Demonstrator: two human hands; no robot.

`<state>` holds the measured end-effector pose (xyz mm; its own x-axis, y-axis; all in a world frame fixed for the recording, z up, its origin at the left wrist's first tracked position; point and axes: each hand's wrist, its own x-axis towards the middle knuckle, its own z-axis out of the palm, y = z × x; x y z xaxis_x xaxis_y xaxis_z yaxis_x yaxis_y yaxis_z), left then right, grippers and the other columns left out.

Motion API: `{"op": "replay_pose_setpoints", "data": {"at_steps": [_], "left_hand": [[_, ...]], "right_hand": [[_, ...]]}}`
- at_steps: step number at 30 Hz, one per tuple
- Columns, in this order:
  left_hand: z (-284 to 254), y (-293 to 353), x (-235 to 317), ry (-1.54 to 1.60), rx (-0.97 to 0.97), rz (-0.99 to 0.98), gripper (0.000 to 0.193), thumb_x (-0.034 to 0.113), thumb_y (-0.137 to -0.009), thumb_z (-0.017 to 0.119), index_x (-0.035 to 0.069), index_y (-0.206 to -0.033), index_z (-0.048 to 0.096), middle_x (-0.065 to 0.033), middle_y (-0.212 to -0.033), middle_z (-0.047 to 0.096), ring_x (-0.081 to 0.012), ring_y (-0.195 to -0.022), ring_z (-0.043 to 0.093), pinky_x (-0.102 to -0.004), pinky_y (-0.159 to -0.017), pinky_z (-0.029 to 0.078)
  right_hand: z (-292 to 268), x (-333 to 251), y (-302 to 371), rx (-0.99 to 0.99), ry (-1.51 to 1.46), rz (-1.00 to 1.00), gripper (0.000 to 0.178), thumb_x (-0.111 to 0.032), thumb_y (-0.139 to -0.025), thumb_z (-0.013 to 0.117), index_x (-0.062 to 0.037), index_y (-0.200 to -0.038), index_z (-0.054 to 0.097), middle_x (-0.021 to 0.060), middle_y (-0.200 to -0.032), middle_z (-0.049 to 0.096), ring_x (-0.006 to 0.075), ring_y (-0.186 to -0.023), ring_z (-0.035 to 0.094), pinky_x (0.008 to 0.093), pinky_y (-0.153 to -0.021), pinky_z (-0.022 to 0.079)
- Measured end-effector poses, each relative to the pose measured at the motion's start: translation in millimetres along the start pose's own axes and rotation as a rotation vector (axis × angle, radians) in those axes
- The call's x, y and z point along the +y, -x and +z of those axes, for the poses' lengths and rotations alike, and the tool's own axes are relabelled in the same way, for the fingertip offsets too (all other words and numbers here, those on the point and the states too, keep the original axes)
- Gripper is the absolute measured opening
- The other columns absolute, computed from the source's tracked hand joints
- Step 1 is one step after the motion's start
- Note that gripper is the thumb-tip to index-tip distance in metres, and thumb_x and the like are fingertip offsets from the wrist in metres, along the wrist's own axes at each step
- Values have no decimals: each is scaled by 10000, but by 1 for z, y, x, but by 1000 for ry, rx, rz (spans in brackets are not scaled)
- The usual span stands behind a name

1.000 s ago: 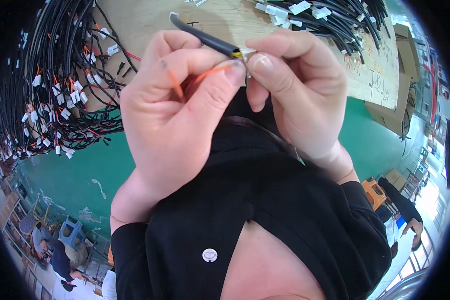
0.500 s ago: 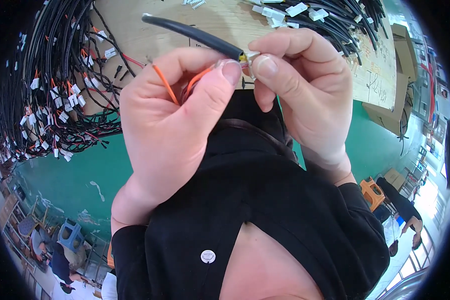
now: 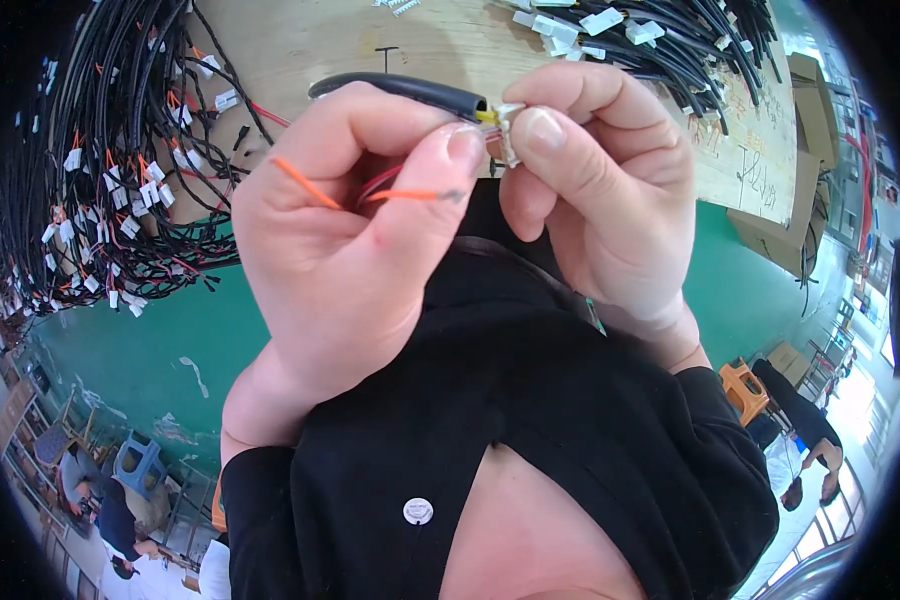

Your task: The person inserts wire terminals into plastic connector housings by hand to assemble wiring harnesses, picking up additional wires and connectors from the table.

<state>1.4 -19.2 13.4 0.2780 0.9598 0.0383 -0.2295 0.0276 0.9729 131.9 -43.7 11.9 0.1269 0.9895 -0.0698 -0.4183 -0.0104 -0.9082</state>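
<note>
My left hand (image 3: 345,240) is closed in a pinch on several thin wires, with a black cable sleeve (image 3: 410,90) lying along the back of its fingers. Orange wires (image 3: 305,183) stick out of that fist, and one of them runs across the thumb to a dark tip. From the sleeve's right end a yellow wire (image 3: 486,117) reaches a small white connector (image 3: 509,135). Thumb and forefinger of my right hand (image 3: 610,170) grip this connector. The wire ends inside it are too small to make out.
On the wooden table (image 3: 270,50), a large heap of black wire harnesses (image 3: 120,170) with white connectors lies at the left. Another cable bundle (image 3: 660,50) lies at the far right. Cardboard boxes (image 3: 775,235) stand beyond the right edge. People are at work in the background on both sides.
The black sleeve has tipped lower behind my left fingers. An orange wire now lies across my left thumb, and more of the white connector shows at my right fingertips.
</note>
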Motion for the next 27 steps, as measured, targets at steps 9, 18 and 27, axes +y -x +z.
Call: {"op": "replay_pose_setpoints", "data": {"at_steps": [9,18,27], "left_hand": [[-4,1,1,32,-10,-11,60,24,-787,495,-6,-744,523,-14,-690,502,-47,-568,357,-189,-540,282],[-7,4,-4,4,-52,19,63,15,-797,481,-5,-754,523,-1,-691,497,-46,-614,394,-182,-567,305],[-6,6,-1,10,-48,27,73,18,-795,485,-7,-736,519,6,-671,478,-38,-589,365,-181,-546,288]], "right_hand": [[5,-2,0,-11,-57,55,129,-33,-800,523,36,-909,528,73,-697,565,71,-476,491,181,-419,402],[3,0,4,-33,13,2,121,-6,-789,525,42,-900,521,77,-735,552,90,-479,500,186,-424,408],[2,1,6,-46,60,-69,117,21,-784,516,43,-898,521,91,-755,556,96,-486,510,185,-435,420]]}}
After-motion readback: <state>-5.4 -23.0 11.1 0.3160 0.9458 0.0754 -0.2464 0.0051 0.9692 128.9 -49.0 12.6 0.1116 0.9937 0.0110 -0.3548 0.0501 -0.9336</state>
